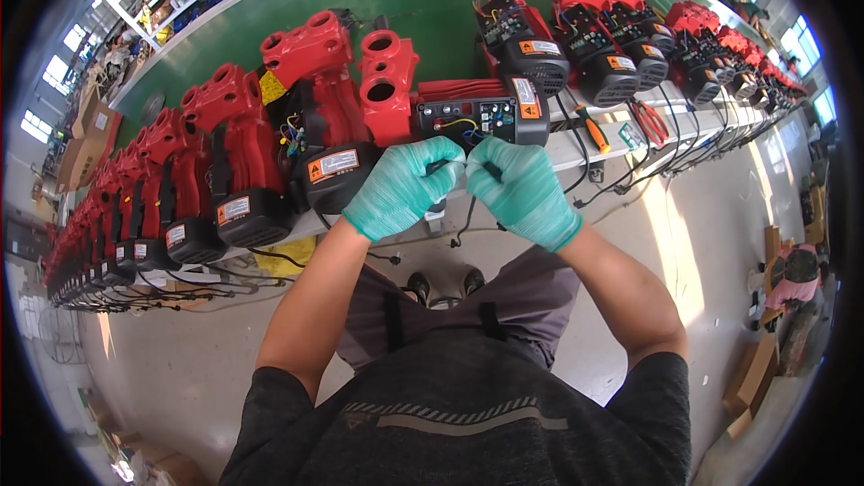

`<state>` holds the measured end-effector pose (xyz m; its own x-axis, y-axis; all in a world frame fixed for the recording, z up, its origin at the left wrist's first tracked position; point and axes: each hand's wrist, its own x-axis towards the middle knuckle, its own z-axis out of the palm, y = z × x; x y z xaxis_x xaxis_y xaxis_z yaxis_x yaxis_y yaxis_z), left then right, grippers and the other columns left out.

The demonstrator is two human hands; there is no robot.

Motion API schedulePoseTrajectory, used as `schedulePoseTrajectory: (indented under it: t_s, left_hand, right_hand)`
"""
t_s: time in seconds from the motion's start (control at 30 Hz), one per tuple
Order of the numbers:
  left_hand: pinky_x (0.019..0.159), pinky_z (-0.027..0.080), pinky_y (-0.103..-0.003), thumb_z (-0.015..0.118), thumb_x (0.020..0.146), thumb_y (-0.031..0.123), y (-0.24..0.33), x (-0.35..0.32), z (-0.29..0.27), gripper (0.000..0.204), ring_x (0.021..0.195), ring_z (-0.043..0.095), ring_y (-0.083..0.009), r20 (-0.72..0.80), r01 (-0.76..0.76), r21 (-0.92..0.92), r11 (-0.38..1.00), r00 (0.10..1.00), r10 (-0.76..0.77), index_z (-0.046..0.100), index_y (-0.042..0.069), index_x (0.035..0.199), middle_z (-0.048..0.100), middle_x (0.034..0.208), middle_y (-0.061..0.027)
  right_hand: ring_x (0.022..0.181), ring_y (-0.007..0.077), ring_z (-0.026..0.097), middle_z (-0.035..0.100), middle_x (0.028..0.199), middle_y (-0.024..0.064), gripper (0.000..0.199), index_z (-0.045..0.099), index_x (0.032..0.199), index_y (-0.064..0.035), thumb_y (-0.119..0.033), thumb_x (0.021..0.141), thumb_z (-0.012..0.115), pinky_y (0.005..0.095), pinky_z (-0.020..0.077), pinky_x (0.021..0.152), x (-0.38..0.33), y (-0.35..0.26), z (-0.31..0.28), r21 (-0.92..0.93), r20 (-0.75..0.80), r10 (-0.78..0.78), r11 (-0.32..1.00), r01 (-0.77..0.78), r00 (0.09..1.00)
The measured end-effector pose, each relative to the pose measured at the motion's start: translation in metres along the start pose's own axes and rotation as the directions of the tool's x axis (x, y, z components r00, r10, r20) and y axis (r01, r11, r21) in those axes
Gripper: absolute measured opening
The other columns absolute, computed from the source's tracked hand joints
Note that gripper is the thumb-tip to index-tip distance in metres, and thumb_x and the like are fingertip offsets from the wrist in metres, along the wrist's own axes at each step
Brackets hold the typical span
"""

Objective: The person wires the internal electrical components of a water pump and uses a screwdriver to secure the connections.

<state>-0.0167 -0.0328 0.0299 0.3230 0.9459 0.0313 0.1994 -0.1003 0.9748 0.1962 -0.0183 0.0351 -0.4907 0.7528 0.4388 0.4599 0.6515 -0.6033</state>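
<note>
1. Both hands wear pale green gloves and meet almost knuckle to knuckle at the near edge of a red-and-black machine (459,93).
2. The left hand (407,187) has its fingers curled in, thumb side toward the other; whether its fingertips pinch anything, I cannot tell.
3. The right hand (524,189) is likewise curled, fingertips drawn in just beside the left; its grip is hidden too.
4. That machine lies on the green tabletop (234,22), directly ahead of the hands, its circuit board (486,113) and loose wires exposed.
5. Right of it, near the tabletop's edge, are an orange-and-black-handled tool (593,130) and red-handled pliers (650,122).
6. Similar machines line the tabletop on both sides; one with a black end cover (338,175) stands just left of it.
7. Black cables (463,223) hang below the edge.
</note>
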Motion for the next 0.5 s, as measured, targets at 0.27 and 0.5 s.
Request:
schedulePoseTrajectory:
  t_s: [0.27,0.5]
  left_hand:
    - [0.064,0.052,-0.025,0.066,0.101,0.008,0.001,0.001,0.001,0.014,0.069,0.058,-0.0046,-0.012,-0.052,0.138,0.989,0.998,0.054,0.072,0.002,0.112,0.064,0.083,0.0005]
    - [0.067,0.054,-0.025,0.069,0.103,0.015,0.003,0.0,-0.003,0.019,0.074,0.058,-0.0051,0.028,0.132,-0.068,0.989,0.991,-0.131,0.071,0.0,0.115,0.064,0.086,0.0013]
  right_hand:
    - [0.049,0.0136,0.061,0.066,0.066,0.0062,0.019,0.071,0.094,-0.0037,-0.013,0.1,0.056,0.0288,0.0495,0.046,0.001,-0.015,-0.012,0.657,0.431,0.619,0.284,-0.698,0.657]
    - [0.076,0.0303,0.071,0.069,0.102,0.0117,0.024,0.067,0.11,-0.0082,-0.015,0.089,0.076,0.0399,0.0573,0.062,-0.007,0.005,-0.009,-0.445,0.041,-0.316,0.844,0.301,0.948]
